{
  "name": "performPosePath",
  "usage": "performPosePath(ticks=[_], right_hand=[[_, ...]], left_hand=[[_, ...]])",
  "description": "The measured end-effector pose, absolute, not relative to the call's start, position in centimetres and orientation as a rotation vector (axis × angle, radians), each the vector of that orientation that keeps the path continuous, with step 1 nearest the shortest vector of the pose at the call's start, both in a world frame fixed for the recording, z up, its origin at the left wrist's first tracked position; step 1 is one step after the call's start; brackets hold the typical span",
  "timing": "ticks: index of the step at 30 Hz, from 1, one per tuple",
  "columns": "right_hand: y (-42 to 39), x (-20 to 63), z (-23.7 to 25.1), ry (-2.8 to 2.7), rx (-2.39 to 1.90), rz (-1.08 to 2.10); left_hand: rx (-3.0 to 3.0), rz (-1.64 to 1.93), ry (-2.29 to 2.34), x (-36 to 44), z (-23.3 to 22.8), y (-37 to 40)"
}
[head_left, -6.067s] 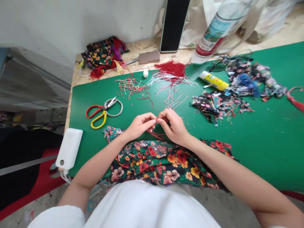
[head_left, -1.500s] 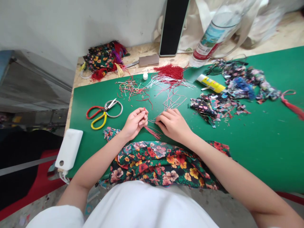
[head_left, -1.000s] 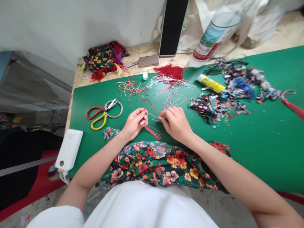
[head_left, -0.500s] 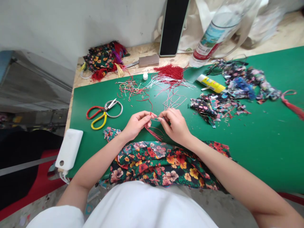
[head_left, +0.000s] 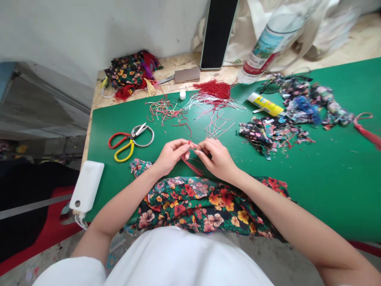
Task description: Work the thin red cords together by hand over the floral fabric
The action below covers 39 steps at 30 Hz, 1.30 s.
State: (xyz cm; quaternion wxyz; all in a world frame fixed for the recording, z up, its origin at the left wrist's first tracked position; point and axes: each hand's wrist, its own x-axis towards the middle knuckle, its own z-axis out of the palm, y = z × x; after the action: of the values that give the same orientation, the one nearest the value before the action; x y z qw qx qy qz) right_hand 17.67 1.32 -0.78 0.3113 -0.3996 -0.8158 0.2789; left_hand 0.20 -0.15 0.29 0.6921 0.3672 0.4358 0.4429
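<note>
Pinched in my left hand (head_left: 172, 155) is the top of a red tassel (head_left: 193, 167), whose strands hang down toward the cloth. My right hand (head_left: 218, 159) is closed close beside it, thumb and forefinger pinching a thin strand that runs across to the left fingers. Where the strand meets the tassel is mostly hidden by the fingertips. Below both hands lies a flowered cloth (head_left: 196, 204) along the table's near edge. Beyond the hands are loose pink cords (head_left: 218, 126) and a heap of red and white cords (head_left: 212, 90).
Scissors (head_left: 131, 139) with red and yellow handles and a white power bank (head_left: 87, 186) lie at left. A yellow glue tube (head_left: 266, 105) and fabric scraps (head_left: 268, 133) lie at right. A bottle (head_left: 268, 47) and a propped phone (head_left: 218, 35) stand at the back.
My right hand has moved slightly left, its fingertips now closer to the left fingers. The left hand and tassel stay in place.
</note>
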Motion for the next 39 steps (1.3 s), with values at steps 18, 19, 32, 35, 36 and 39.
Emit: performPosePath(ticks=[18, 19, 32, 35, 36, 39], right_hand=[[1.3, 17.8, -0.4, -2.117, -1.119, 0.657], [1.3, 17.8, -0.5, -2.143, -1.133, 0.620], [1.2, 17.8, -1.0, -2.380, -1.114, 0.385], [1.2, 17.8, -1.0, -2.371, -1.088, 0.394], [1.2, 17.8, -1.0, -2.365, -1.086, 0.406], [1.3, 17.8, -0.9, -2.347, -1.093, 0.457]], left_hand=[[0.724, 1.011, 0.963, 0.4, 0.7, 0.0], [0.724, 1.010, 0.966, 0.4, 0.7, 0.0], [0.739, 1.001, 0.847, 0.0, 0.7, -0.4], [0.743, 1.009, 0.822, 0.2, 0.9, -0.5], [0.745, 1.008, 0.824, 0.2, 0.9, -0.5], [0.740, 1.008, 0.839, 0.2, 0.8, -0.5]])
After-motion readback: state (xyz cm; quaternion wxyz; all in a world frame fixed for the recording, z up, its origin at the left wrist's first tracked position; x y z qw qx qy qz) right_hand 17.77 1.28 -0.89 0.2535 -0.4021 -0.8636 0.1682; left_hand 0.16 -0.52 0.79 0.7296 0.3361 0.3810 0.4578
